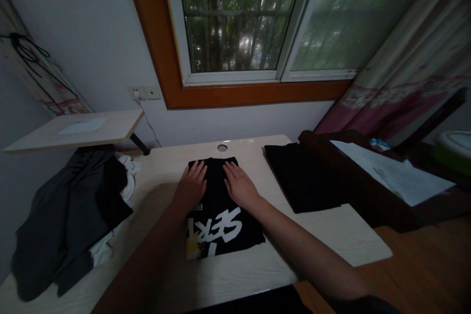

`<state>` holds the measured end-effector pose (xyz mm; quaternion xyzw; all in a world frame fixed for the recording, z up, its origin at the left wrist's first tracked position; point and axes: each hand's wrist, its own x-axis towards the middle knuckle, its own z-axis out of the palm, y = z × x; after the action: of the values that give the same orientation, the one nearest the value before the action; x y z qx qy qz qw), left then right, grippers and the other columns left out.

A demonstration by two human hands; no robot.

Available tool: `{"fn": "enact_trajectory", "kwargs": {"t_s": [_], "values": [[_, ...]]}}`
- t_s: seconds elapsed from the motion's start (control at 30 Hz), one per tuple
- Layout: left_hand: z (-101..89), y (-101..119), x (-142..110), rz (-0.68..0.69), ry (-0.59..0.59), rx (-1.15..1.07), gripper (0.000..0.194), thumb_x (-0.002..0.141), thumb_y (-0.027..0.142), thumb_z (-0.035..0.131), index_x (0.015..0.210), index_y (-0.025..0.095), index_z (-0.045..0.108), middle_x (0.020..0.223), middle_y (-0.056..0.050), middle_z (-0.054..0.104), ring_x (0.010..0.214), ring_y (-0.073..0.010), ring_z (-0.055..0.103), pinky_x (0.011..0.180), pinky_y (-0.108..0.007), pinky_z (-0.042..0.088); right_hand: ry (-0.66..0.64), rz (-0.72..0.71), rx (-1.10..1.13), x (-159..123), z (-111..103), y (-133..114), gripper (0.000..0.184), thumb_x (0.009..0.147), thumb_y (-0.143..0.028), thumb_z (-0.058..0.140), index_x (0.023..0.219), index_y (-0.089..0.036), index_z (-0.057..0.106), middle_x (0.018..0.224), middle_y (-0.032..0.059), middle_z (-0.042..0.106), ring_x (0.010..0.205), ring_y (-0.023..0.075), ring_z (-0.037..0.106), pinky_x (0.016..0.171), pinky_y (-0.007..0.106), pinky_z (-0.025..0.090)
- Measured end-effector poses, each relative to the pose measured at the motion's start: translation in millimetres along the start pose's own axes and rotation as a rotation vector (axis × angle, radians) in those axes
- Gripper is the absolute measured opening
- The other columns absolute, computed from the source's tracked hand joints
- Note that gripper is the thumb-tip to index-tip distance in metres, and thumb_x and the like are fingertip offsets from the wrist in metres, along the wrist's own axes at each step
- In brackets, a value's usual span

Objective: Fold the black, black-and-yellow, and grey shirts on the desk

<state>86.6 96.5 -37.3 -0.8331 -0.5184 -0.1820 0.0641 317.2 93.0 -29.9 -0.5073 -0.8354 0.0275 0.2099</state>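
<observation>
A folded black T-shirt (217,228) with white and yellow lettering lies in the middle of the pale table (331,235). My left hand (191,184) rests flat on the shirt's far left part, fingers stretched out. My right hand (239,184) lies flat beside it on the far right part, fingers also spread. Neither hand grips the cloth.
A second folded black garment (301,179) lies to the right. A heap of dark grey and white clothes (69,216) covers the table's left end. A small side shelf (73,130) stands at far left. White paper (393,174) lies on dark furniture at right. A window is ahead.
</observation>
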Motion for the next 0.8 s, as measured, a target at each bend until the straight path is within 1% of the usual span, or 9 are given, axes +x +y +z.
{"fn": "enact_trajectory", "kwargs": {"t_s": [0.07, 0.13, 0.2, 0.3, 0.43, 0.53, 0.7, 0.8], "values": [[6.0, 7.2, 3.9, -0.004, -0.015, 0.003, 0.055, 0.100, 0.031, 0.042, 0.153, 0.016, 0.044, 0.163, -0.013, 0.038, 0.152, -0.0316, 0.031, 0.121, -0.058, 0.030, -0.019, -0.045, 0.002, 12.1, 5.3, -2.3, 0.055, 0.103, -0.034, 0.046, 0.154, -0.014, 0.045, 0.160, 0.0143, 0.041, 0.151, 0.0287, 0.033, 0.124, 0.049, 0.027], [13.0, 9.1, 6.4, -0.031, -0.024, 0.008, 0.056, 0.100, 0.034, 0.042, 0.153, 0.016, 0.044, 0.162, -0.014, 0.039, 0.152, -0.0321, 0.033, 0.120, -0.060, 0.032, -0.043, -0.069, -0.011, 21.0, 10.5, -1.2, 0.057, 0.102, -0.042, 0.049, 0.153, -0.016, 0.046, 0.159, 0.0158, 0.043, 0.151, 0.0300, 0.033, 0.124, 0.052, 0.025], [18.1, 6.3, 7.6, -0.048, -0.027, 0.009, 0.055, 0.101, 0.036, 0.041, 0.152, 0.017, 0.044, 0.161, -0.014, 0.040, 0.152, -0.0313, 0.033, 0.119, -0.061, 0.032, -0.065, -0.063, -0.023, 26.1, 14.2, 3.4, 0.060, 0.102, -0.048, 0.048, 0.153, -0.017, 0.046, 0.160, 0.0162, 0.041, 0.152, 0.0308, 0.032, 0.124, 0.055, 0.024], [20.2, -2.5, 7.8, -0.054, -0.026, 0.011, 0.054, 0.102, 0.038, 0.040, 0.152, 0.019, 0.045, 0.162, -0.012, 0.038, 0.153, -0.0299, 0.031, 0.120, -0.058, 0.031, -0.101, -0.027, -0.027, 27.8, 16.0, 15.1, 0.059, 0.104, -0.051, 0.042, 0.153, -0.018, 0.046, 0.162, 0.0149, 0.037, 0.153, 0.0303, 0.029, 0.123, 0.056, 0.025], [18.2, -19.4, 3.5, -0.101, -0.024, 0.021, 0.056, 0.101, 0.041, 0.042, 0.154, 0.021, 0.042, 0.163, -0.012, 0.036, 0.151, -0.0302, 0.034, 0.121, -0.058, 0.030, -0.130, 0.017, -0.025, 22.6, 12.9, 35.3, 0.058, 0.106, -0.051, 0.034, 0.153, -0.019, 0.046, 0.163, 0.0122, 0.036, 0.154, 0.0279, 0.026, 0.124, 0.055, 0.024], [16.9, -39.7, -6.6, -0.152, -0.031, 0.027, 0.058, 0.101, 0.044, 0.042, 0.154, 0.020, 0.042, 0.161, -0.015, 0.039, 0.150, -0.0308, 0.037, 0.121, -0.058, 0.028, -0.127, 0.065, -0.035, 13.4, 8.2, 51.6, 0.057, 0.107, -0.049, 0.033, 0.154, -0.018, 0.045, 0.163, 0.0115, 0.037, 0.153, 0.0271, 0.028, 0.124, 0.053, 0.023], [12.2, -75.5, -32.1, -0.187, -0.051, -0.002, 0.053, 0.102, 0.043, 0.041, 0.150, 0.023, 0.047, 0.159, -0.012, 0.044, 0.150, -0.0305, 0.036, 0.122, -0.059, 0.025, -0.053, 0.115, -0.039, -8.2, -0.7, 73.1, 0.051, 0.106, -0.042, 0.037, 0.151, -0.020, 0.049, 0.161, 0.0093, 0.041, 0.152, 0.0265, 0.031, 0.124, 0.053, 0.022], [6.6, -81.7, -43.9, -0.195, -0.072, -0.040, 0.054, 0.103, 0.043, 0.038, 0.152, 0.022, 0.044, 0.159, -0.012, 0.044, 0.150, -0.0299, 0.036, 0.122, -0.059, 0.026, -0.009, 0.148, -0.002, -17.0, -4.8, 78.6, 0.048, 0.106, -0.039, 0.036, 0.146, -0.020, 0.055, 0.157, 0.0103, 0.047, 0.150, 0.0254, 0.036, 0.123, 0.051, 0.026]]}}
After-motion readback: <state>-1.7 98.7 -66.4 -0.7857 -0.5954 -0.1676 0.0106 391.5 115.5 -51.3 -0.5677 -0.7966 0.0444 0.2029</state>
